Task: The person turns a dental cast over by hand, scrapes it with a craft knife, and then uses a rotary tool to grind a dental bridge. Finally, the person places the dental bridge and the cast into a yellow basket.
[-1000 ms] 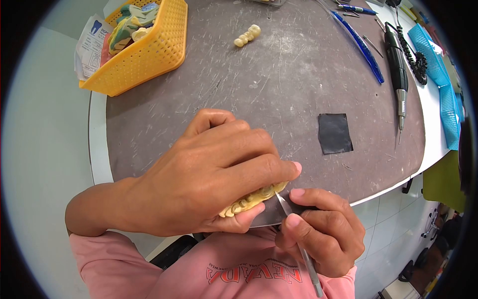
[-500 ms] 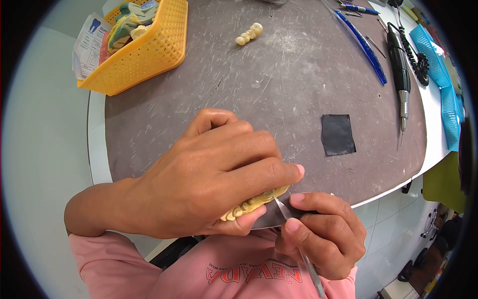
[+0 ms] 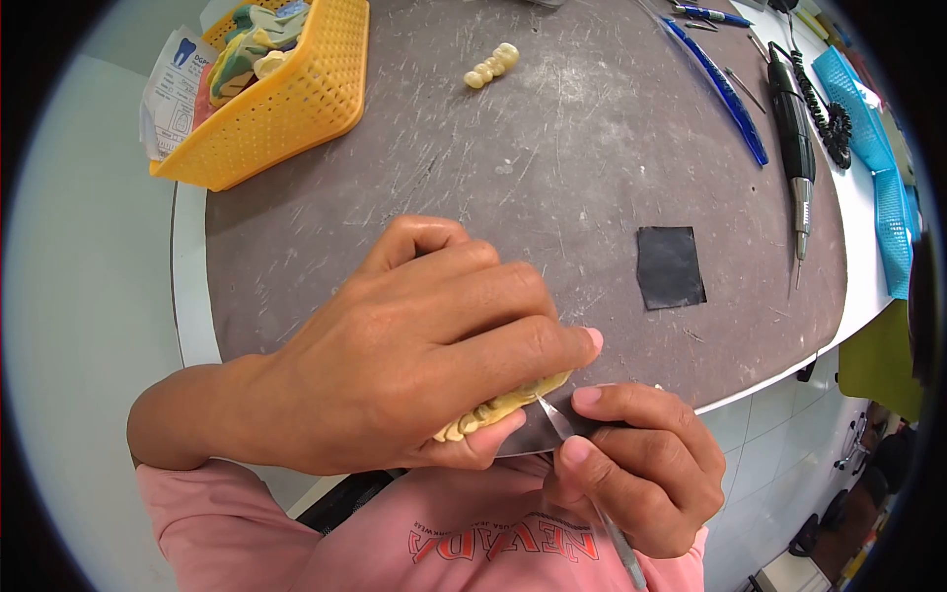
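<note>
My left hand (image 3: 414, 345) is wrapped over a yellowish dental cast (image 3: 503, 406), with the thumb beneath and the fingers across its top. Only a strip of the cast with its row of teeth shows; the rest lies hidden under the fingers. In my right hand (image 3: 646, 464), a slim metal carving knife (image 3: 558, 418) is pinched between thumb and fingers. Its pointed blade touches the cast near the right end of the tooth row. The handle runs down past the palm toward the pink shirt.
A tooth-coloured dental bridge (image 3: 491, 66) lies on the scratched grey mat (image 3: 444, 168). A yellow basket (image 3: 286, 113) with casts and a paper slip stands upper left. Black square sheet (image 3: 671, 266), blue pen (image 3: 720, 91) and handpiece (image 3: 793, 148) lie to the right, near blue baskets (image 3: 856, 109).
The knife tip has shifted slightly left along the cast, and my right hand has barely moved with it. My left hand keeps the same grip.
</note>
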